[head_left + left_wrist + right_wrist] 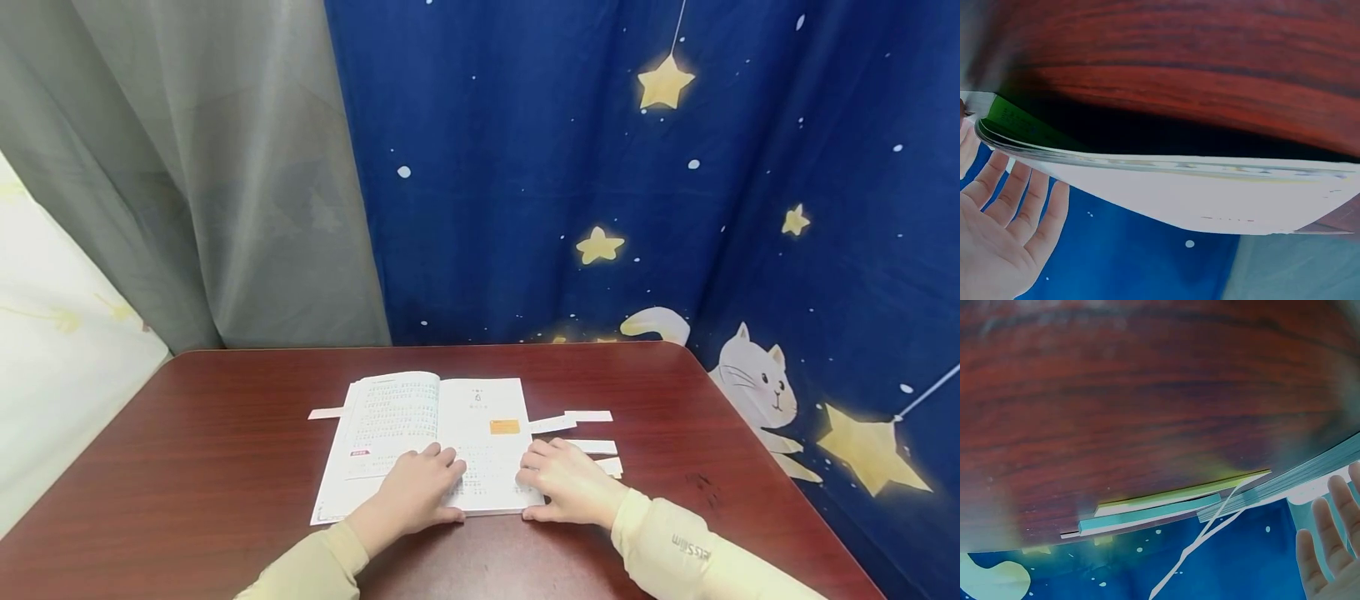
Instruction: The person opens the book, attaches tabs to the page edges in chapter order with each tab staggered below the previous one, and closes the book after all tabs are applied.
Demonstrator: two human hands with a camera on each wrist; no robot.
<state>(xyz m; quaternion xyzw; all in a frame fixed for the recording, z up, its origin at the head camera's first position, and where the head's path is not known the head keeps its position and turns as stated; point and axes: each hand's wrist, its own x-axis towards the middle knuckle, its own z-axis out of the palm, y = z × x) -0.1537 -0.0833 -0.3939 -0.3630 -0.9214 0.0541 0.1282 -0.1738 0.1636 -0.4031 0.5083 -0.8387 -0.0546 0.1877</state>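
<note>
An open book lies on the table, its left pages bowed up near the spine. My left hand rests across the lower inner part of the book, its fingers on the pages and the thumb by the bottom edge. In the left wrist view the fingers look nearly straight against the pages. My right hand lies over the right page's lower outer edge, thumb at its bottom corner. Its fingers appear extended beside the book's page block in the right wrist view.
White paper strips stick out from the book's right side, and another strip from its left. An orange label is on the right page. The dark red table ends at a grey curtain and a blue starry curtain.
</note>
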